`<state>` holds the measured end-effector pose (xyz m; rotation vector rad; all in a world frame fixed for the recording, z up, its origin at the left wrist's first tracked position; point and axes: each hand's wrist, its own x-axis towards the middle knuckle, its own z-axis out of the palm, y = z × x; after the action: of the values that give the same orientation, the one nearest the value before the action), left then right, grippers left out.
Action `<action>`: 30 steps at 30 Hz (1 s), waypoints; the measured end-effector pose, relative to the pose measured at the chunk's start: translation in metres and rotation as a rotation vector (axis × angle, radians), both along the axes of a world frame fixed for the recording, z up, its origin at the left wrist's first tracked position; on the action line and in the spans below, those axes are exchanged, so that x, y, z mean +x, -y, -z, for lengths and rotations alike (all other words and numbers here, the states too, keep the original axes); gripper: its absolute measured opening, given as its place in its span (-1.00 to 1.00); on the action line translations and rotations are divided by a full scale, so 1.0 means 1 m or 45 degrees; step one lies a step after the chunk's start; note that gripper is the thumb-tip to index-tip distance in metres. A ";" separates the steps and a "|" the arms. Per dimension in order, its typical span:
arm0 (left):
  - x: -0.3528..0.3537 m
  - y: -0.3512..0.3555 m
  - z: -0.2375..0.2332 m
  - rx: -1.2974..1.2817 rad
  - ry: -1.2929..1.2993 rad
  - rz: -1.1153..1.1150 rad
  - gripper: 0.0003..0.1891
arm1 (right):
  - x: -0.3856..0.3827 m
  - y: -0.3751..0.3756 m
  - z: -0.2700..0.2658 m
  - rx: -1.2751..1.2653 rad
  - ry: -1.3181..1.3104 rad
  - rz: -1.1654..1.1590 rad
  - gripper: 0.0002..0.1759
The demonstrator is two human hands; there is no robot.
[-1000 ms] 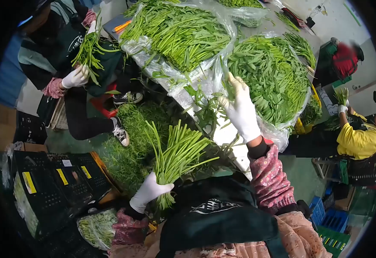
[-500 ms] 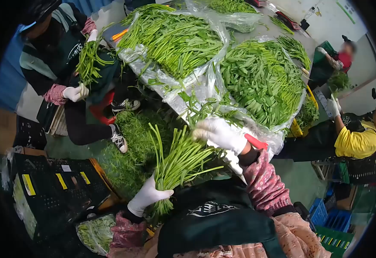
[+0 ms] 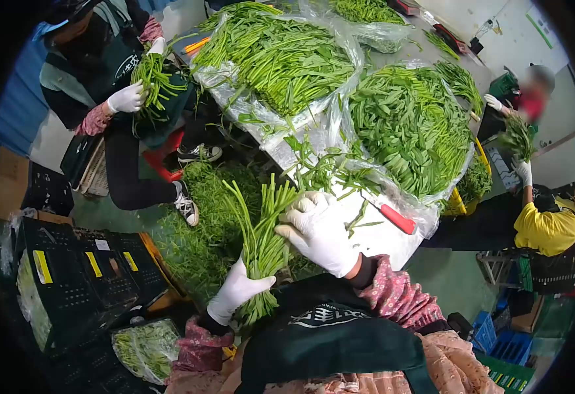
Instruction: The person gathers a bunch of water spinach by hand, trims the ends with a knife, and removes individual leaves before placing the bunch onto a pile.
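My left hand, in a white glove, is closed around the lower, leafy part of a bunch of water spinach. Its long stems point up and away from me. Against the right side of these stems is my right hand, also gloved, with curled fingers gripping them; some fingertips are hidden. To its right, a red-handled knife lies on the white table edge beside loose leaf scraps. Behind my right hand, stray sprigs lie near the plastic sheeting.
Two big water spinach piles rest on plastic sheets. A co-worker at left holds another bunch; two more people are at right. Trimmings cover the floor. Dark crates stand at left, and blue crates at lower right.
My right hand has turned and closed in on the stems, which now stand more upright and closer together. The red-handled knife, partly behind my wrist before, now shows fully on the table.
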<state>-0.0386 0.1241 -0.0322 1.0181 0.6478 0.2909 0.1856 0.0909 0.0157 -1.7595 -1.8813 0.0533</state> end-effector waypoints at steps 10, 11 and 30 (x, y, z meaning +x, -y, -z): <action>0.009 0.006 0.003 0.704 -0.531 0.076 -0.25 | -0.012 -0.004 0.043 -0.060 -0.599 0.004 -0.80; 0.007 0.007 0.007 0.640 -0.361 0.024 -0.25 | -0.011 -0.004 0.044 -0.060 -0.517 0.051 -0.82; 0.016 -0.009 0.008 -0.067 -0.051 -0.251 -0.46 | 0.018 -0.010 -0.012 0.080 -0.085 -0.078 -0.69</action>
<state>-0.0223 0.1330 -0.0405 0.9133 0.7901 0.4244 0.2033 0.1004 0.0282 -1.6389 -1.8683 0.0746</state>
